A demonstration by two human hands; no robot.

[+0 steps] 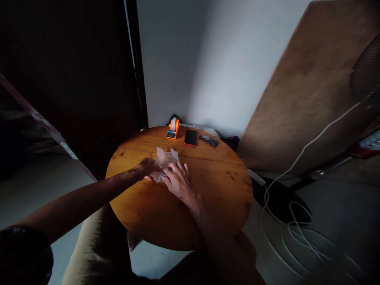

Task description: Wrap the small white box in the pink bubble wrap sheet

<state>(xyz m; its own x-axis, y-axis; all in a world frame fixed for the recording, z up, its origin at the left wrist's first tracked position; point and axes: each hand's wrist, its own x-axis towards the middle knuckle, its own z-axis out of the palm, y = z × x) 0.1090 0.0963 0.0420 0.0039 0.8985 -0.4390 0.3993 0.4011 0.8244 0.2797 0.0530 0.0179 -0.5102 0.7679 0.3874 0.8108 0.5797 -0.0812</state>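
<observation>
A crumpled piece of clear bubble wrap (165,159) lies on the round wooden table (219,190), near its middle. My left hand (147,168) grips the wrap's near left edge with curled fingers. My right hand (178,180) rests on the wrap's near right side, fingers pressed down on it. Whatever lies inside the wrap is hidden.
An orange tape dispenser (173,128), a dark phone in a red case (190,137) and a small blurred object (208,139) sit at the table's far edge. A wooden board (311,91) leans on the wall at right. White cables (297,233) lie on the floor beside a fan base (280,200).
</observation>
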